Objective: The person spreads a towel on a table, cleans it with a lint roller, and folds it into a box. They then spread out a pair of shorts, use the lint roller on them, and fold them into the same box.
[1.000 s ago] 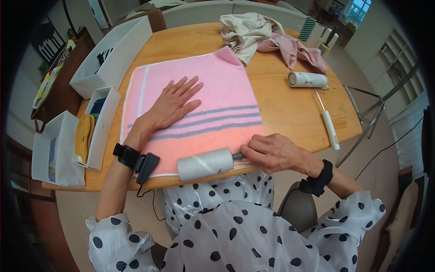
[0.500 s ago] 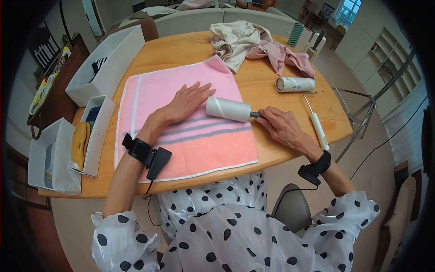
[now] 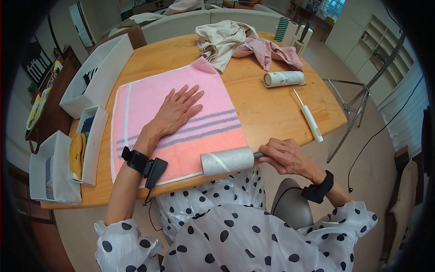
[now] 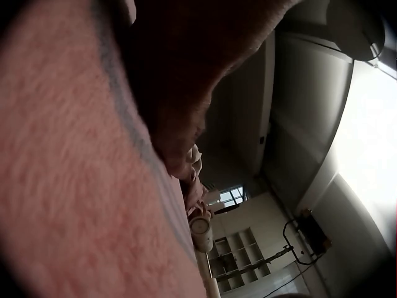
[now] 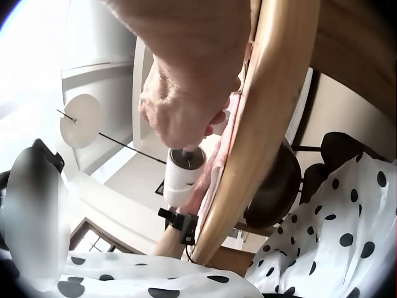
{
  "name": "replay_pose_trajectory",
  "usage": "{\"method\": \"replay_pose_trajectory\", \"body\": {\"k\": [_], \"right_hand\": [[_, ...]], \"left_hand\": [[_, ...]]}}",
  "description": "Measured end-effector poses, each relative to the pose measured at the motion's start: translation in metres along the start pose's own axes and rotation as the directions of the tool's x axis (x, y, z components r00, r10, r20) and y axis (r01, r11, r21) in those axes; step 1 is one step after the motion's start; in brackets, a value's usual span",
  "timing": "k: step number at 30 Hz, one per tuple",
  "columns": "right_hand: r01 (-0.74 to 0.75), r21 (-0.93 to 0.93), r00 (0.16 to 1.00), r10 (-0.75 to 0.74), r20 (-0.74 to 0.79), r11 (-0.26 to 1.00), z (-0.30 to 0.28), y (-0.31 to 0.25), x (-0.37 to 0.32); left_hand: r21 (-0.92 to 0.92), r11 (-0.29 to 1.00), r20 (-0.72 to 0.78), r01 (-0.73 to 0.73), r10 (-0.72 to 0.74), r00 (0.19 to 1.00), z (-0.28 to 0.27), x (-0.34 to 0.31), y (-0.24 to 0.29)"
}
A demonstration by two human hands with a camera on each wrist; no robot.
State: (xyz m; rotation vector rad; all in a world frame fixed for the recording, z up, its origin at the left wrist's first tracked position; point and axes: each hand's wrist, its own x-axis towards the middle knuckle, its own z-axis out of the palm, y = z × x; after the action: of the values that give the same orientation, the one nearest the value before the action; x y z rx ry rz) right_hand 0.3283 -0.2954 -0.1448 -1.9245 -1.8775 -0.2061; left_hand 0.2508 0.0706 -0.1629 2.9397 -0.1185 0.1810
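Note:
A pink towel (image 3: 149,99) with grey stripes and a peach band lies spread on the wooden table. My left hand (image 3: 174,113) rests on it palm down, fingers spread; in the left wrist view the hand (image 4: 180,81) is dark against the pile. My right hand (image 3: 285,156) grips the dark handle of a lint roller (image 3: 227,161), whose grey-white cylinder lies over the towel's near right corner at the table's front edge. From the right wrist view, the roller (image 5: 181,180) shows end-on beyond the right hand (image 5: 186,93).
White boxes (image 3: 97,75) holding folded items stand along the left side. Crumpled cream cloth (image 3: 222,41) and pink cloth (image 3: 272,54) lie at the back. On the right are another roll (image 3: 284,79) and a white-handled tool (image 3: 311,123). A metal stand (image 3: 358,102) is beyond the table.
Half a second ago the roller was beside my left fingers; my right hand has brought it toward the table's front edge. My left hand stays on the towel, its fingers more spread.

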Motion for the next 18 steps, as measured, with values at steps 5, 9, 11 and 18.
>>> {"method": "replay_pose_trajectory", "body": {"k": [5, 9, 11, 18], "right_hand": [[-0.334, 0.014, 0.923, 0.33, -0.198, 0.942, -0.019, 0.01, -0.019], [-0.649, 0.025, 0.716, 0.622, -0.317, 0.76, -0.025, 0.012, -0.039], [-0.688, -0.007, 0.685, 0.647, -0.334, 0.725, -0.027, 0.014, -0.052], [-0.775, -0.185, 0.624, 0.686, -0.374, 0.604, -0.021, 0.02, -0.068]], "left_hand": [[0.013, 1.0, -0.006, -0.01, 0.01, 1.0, 0.0, 0.0, 0.004], [0.012, 1.0, -0.007, 0.007, -0.007, 1.0, 0.0, 0.0, 0.002], [0.015, 1.0, -0.007, 0.01, -0.01, 1.0, -0.002, -0.001, 0.004], [0.018, 1.0, -0.004, -0.003, 0.003, 1.0, 0.001, 0.0, 0.005]]}}
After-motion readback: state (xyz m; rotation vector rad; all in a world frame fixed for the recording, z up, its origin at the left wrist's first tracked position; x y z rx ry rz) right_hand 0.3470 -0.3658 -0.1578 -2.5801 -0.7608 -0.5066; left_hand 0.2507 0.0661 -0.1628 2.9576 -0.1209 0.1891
